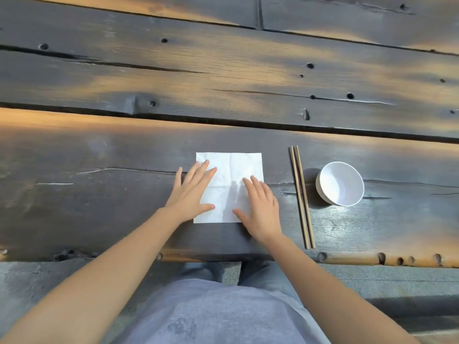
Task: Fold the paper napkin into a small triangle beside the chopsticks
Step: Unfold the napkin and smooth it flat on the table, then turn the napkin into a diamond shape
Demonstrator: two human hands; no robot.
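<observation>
A white paper napkin (234, 167) lies flat and unfolded as a square on the dark wooden table, near its front edge. My left hand (191, 192) rests palm down on the napkin's left side, fingers spread. My right hand (260, 207) lies flat on its lower right corner, fingers apart. Neither hand grips anything. A pair of brown chopsticks (301, 194) lies lengthwise to the right of the napkin, a hand's width away.
A white empty bowl (340, 183) stands just right of the chopsticks. The table (124, 194) is made of rough dark planks with gaps and knot holes. Its front edge runs just below my wrists, with my lap beneath.
</observation>
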